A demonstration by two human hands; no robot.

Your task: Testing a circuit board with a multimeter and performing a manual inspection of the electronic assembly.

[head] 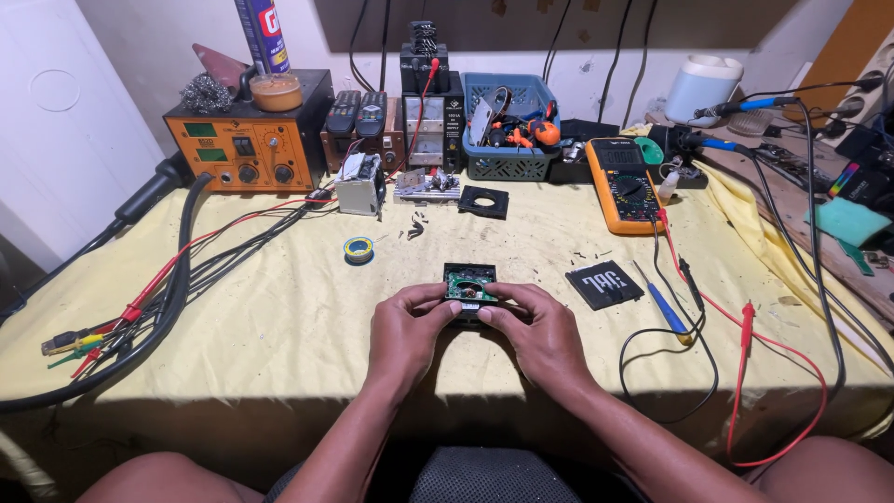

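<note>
your left hand [407, 328] and right hand [533, 328] clamp fingers on the open black case [469, 289], green circuit board [468, 280] seated inside; beyond your fingertips, blue basket [507, 126] holds tools.

Two bare forearms, no sleeves, watch, rings or gloves on them, end in the left hand [402, 326] and the right hand [535, 331] (fingernails cut short); bare knees show at both lower corners of the head view.
</note>
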